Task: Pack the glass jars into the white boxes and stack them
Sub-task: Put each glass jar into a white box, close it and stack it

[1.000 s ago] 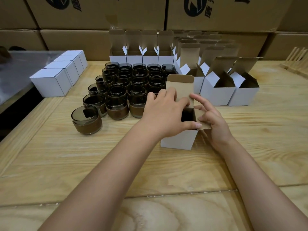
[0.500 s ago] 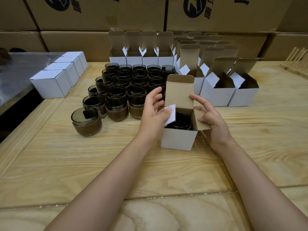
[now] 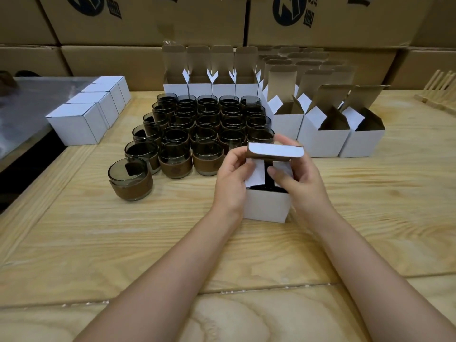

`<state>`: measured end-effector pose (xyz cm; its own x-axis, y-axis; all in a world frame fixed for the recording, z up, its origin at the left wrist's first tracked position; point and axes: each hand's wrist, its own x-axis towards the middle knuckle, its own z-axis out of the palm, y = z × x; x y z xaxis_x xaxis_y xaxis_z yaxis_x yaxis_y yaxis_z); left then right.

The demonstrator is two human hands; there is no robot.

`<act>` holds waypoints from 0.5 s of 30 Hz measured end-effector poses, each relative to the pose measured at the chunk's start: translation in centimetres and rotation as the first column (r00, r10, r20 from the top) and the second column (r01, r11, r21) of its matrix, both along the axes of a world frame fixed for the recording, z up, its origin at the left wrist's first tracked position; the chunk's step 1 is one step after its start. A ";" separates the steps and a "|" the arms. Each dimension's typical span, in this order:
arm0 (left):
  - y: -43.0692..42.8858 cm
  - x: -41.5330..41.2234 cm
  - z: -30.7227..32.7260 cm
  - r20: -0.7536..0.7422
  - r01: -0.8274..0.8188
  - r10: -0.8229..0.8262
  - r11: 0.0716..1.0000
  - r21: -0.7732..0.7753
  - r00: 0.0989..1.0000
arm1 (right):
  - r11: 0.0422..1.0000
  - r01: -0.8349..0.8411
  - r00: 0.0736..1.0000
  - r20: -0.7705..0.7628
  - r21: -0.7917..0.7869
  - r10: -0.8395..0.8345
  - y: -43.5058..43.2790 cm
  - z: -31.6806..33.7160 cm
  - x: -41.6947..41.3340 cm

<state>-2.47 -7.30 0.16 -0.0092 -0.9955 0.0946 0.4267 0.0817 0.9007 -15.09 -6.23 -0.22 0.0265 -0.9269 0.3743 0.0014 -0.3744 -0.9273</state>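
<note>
A small white box (image 3: 267, 206) stands on the wooden table in front of me with a dark glass jar inside, mostly hidden. My left hand (image 3: 230, 178) holds the box's left side, its fingers on the left side flap. My right hand (image 3: 299, 178) holds the right side, thumb pressing the right flap inward. The top lid (image 3: 275, 151) is folded forward over the opening, half down. Several dark glass jars (image 3: 204, 129) with brown bands stand in rows behind. One jar (image 3: 130, 178) sits apart at the left.
Open white boxes (image 3: 323, 139) with raised lids stand at the back and right. A row of closed white boxes (image 3: 79, 123) lies at the left table edge. Large brown cartons (image 3: 148, 18) wall the back. A wooden rack (image 3: 439, 92) sits far right.
The left hand came off the box opening and took the left flap. Both side flaps folded inward, and the tall lid has come down over the opening.
</note>
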 end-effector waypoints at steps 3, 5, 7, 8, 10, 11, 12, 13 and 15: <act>0.0 0.0 -0.2 -0.024 0.036 -0.036 0.999 -0.001 0.999 | 1.000 -0.019 1.000 0.009 -0.016 0.020 0.0 -0.1 0.1; 0.0 0.1 -0.2 -0.013 0.043 -0.043 0.999 0.000 0.999 | 0.999 -0.038 0.999 0.019 -0.037 0.039 0.3 0.1 0.1; 0.0 0.3 -0.3 0.019 0.046 -0.046 0.999 -0.010 0.999 | 0.995 -0.062 0.998 -0.009 -0.078 0.061 0.7 0.4 0.0; 0.0 0.3 -0.3 0.031 0.047 -0.047 0.999 -0.017 0.998 | 0.994 -0.067 0.998 -0.013 -0.092 0.066 0.9 0.6 0.1; 0.0 0.4 -0.3 0.045 0.047 -0.046 0.999 -0.022 0.998 | 0.994 -0.052 0.999 0.003 -0.093 0.052 1.2 0.7 0.1; 0.0 0.4 -0.3 0.051 0.045 -0.044 0.999 -0.017 0.998 | 0.995 -0.032 0.999 -0.002 -0.092 0.032 1.2 0.7 0.0; 0.0 0.4 -0.4 0.054 0.043 -0.043 0.999 -0.005 0.998 | 0.995 -0.016 1.000 -0.016 -0.095 0.015 1.2 0.7 0.0; 0.0 0.4 -0.4 0.051 0.045 -0.045 0.999 0.012 0.998 | 0.995 -0.013 0.999 -0.036 -0.103 0.009 1.2 0.5 -0.1; 0.0 0.4 -0.4 0.052 0.040 -0.043 0.998 0.043 0.998 | 0.992 -0.029 0.997 -0.070 -0.120 0.021 1.3 0.2 -0.3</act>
